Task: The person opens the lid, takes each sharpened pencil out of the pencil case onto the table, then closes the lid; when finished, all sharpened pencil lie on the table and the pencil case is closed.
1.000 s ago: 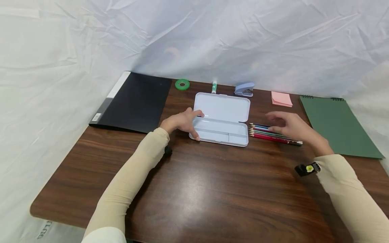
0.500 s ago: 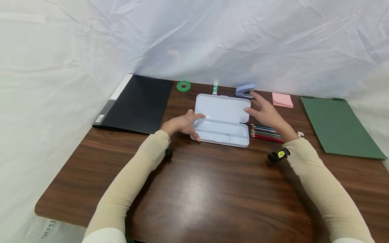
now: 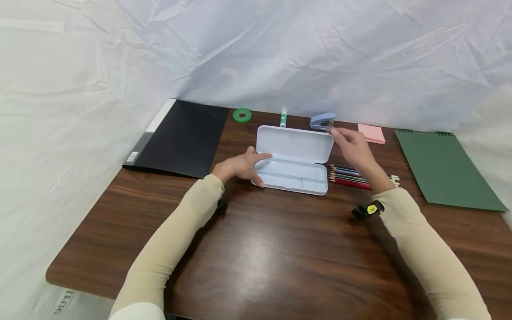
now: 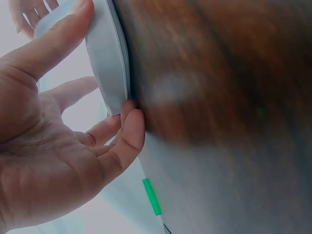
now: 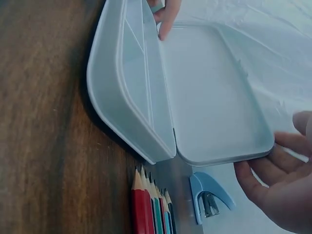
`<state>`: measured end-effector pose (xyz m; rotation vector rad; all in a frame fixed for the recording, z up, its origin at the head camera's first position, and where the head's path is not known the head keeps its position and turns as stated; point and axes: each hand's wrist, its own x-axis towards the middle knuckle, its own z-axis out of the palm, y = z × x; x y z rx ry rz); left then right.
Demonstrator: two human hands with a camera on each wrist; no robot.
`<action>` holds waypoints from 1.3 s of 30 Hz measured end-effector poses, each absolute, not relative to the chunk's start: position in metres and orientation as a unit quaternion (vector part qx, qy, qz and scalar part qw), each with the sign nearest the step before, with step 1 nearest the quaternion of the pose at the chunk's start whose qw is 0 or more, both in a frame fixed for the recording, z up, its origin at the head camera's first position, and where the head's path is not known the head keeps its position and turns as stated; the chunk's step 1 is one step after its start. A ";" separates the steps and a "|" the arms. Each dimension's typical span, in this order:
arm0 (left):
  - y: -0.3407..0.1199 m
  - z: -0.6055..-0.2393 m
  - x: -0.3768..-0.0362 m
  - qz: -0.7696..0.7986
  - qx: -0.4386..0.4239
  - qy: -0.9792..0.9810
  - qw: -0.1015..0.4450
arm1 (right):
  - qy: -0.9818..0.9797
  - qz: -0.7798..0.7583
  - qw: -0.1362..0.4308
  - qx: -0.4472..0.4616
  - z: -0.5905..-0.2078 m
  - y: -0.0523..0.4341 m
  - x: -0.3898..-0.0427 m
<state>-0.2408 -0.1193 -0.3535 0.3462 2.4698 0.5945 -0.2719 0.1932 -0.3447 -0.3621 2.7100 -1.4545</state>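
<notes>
A white pencil case [image 3: 280, 181] lies on the table with its lid [image 3: 294, 144] raised and tilted back. Inside, low dividers split the tray into compartments. My left hand [image 3: 242, 165] grips the case's left end, its thumb at the front edge and the index finger reaching over the inside. The left wrist view shows its other fingers curled at the end wall [image 4: 109, 58]. At the lid's upper right corner, my right hand [image 3: 354, 149] holds the edge; several of its fingers [image 5: 248, 183] sit behind the lid in the right wrist view. Several colored pencils [image 3: 348, 175] lie right of the case.
A lavender stapler [image 3: 321, 120], glue stick [image 3: 283, 118] and green tape roll [image 3: 242, 115] stand behind the case. Pink sticky notes [image 3: 372, 132] and a green spiral pad [image 3: 448, 169] are at right. A black folder [image 3: 184, 138] lies at left.
My right hand has moved from above the pencils leftward to the lid's corner and taken hold of it. The lid has tilted up a little. The left hand has stayed in place.
</notes>
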 end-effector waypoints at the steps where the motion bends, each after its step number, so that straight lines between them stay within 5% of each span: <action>1: -0.119 -0.353 -0.240 0.223 0.129 0.924 0.283 | 0.875 -0.468 0.024 -0.126 -0.345 0.193 -0.271; 19: -0.117 -0.357 -0.241 0.197 0.162 0.937 0.237 | 0.879 -0.409 0.034 -0.241 -0.351 0.201 -0.261; 29: -0.149 -0.316 -0.220 0.208 0.209 0.921 0.255 | 0.863 -0.416 0.029 -0.284 -0.353 0.202 -0.257; 39: -0.137 -0.311 -0.215 0.400 0.299 0.866 0.003 | 0.853 -0.419 0.067 -0.305 -0.356 0.204 -0.243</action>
